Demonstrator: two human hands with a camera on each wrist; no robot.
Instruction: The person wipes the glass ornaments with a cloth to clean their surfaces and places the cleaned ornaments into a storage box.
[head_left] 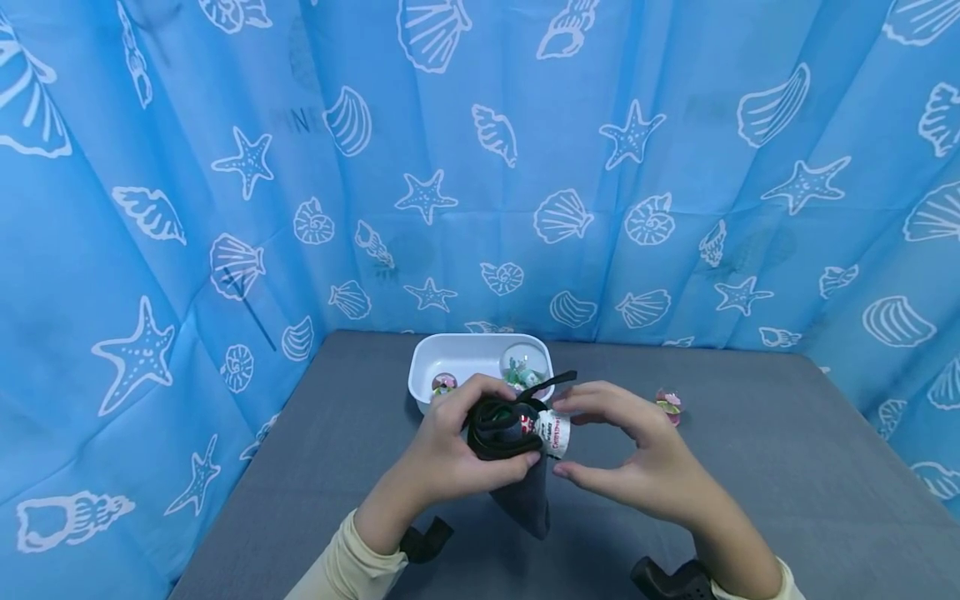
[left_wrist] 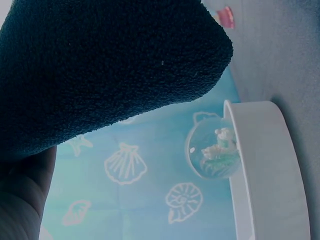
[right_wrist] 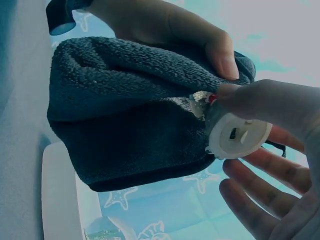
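In the head view my left hand grips a dark fleecy towel, folded round a small snow globe. A thin black loop stands up from the towel. The snow globe's white base, with red and dark lettering, sticks out to the right. My right hand pinches the snow globe near its base between thumb and fingertips. From the right wrist view, the underside of the base shows a small slot, and the thumb lies on the globe's side. Towel hides most of the globe. The left wrist view is mostly towel.
Behind the hands stands a white tray on the grey table. In it are a clear globe with green and white figures and a small pink ornament. Another pink ornament stands to the right. A blue shell-patterned curtain hangs behind.
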